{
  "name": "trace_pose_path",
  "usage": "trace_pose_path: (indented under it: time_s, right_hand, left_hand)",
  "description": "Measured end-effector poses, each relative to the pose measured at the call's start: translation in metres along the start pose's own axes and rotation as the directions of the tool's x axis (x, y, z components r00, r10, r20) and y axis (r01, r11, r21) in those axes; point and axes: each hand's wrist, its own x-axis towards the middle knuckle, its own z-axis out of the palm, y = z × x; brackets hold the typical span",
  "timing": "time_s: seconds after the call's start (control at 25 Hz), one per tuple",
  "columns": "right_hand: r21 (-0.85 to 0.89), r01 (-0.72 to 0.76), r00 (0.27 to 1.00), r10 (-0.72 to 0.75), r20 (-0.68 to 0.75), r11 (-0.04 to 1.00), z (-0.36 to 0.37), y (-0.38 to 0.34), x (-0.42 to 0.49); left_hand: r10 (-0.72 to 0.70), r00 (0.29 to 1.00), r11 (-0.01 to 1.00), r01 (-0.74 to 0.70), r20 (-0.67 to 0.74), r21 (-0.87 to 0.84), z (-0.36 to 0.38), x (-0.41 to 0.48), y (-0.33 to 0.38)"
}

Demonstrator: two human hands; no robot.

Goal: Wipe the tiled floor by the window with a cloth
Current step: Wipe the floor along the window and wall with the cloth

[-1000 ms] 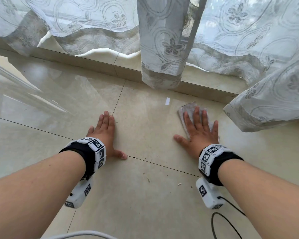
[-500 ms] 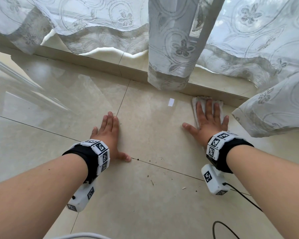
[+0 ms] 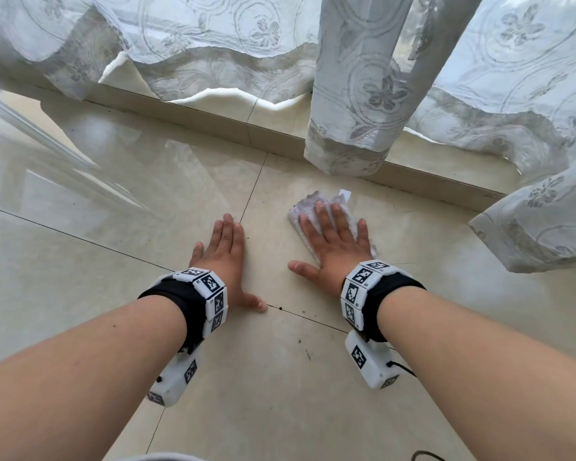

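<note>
The cloth (image 3: 308, 207) has slid left under the right hand (image 3: 337, 247) — fingers straight, slightly spread — left hand (image 3: 225, 257) flat, fingers together.

Tiled floor (image 3: 80, 267): cloth (image 3: 308, 203), dark specks (image 3: 308, 354), maybe paper scrap (image 3: 345, 194).

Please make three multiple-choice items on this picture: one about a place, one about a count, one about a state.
1. Where is the crumpled white cloth?
A) under the left hand
B) under the right hand
C) in a bucket

2. How many black wristbands with white marker tiles show?
A) one
B) three
C) two

3. How is the left hand?
A) flat on the beige tiled floor, fingers straight
B) clenched
C) lifted, holding a brush

Answers:
1 B: the right hand's straight fingers press on the cloth.
2 C: one band sits on each wrist.
3 A: its palm lies on the tile.
</note>
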Motion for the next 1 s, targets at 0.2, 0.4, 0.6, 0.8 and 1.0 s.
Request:
trace_pose_path:
  time_s: [0.2, 0.4, 0.6, 0.8, 1.0]
  right_hand:
    - [-0.038, 0.079, 0.997, -0.079, -0.009, 0.996, 0.007, -0.019, -0.012]
    - [-0.08, 0.147, 0.989, -0.147, -0.001, 0.986, 0.019, -0.032, -0.029]
    - [-0.103, 0.179, 0.984, -0.179, 0.007, 0.978, 0.019, -0.026, -0.036]
    - [-0.084, 0.125, 0.992, -0.126, -0.006, 0.989, 0.007, -0.017, -0.029]
    - [-0.068, 0.076, 0.996, -0.079, -0.042, 0.995, -0.013, -0.007, -0.022]
  left_hand:
    - [0.008, 1.0, 1.0, -0.009, -0.017, -0.017, 0.006, -0.009, 0.006]
    - [0.01, 1.0, 1.0, -0.01, -0.025, -0.022, 0.013, -0.016, 0.012]
    - [0.013, 0.999, 0.999, -0.015, -0.032, -0.044, 0.022, -0.028, 0.017]
    - [0.021, 0.998, 0.998, -0.024, -0.053, -0.063, 0.027, -0.04, 0.026]
    - [0.029, 0.996, 0.996, -0.035, -0.082, -0.081, 0.028, -0.049, 0.032]
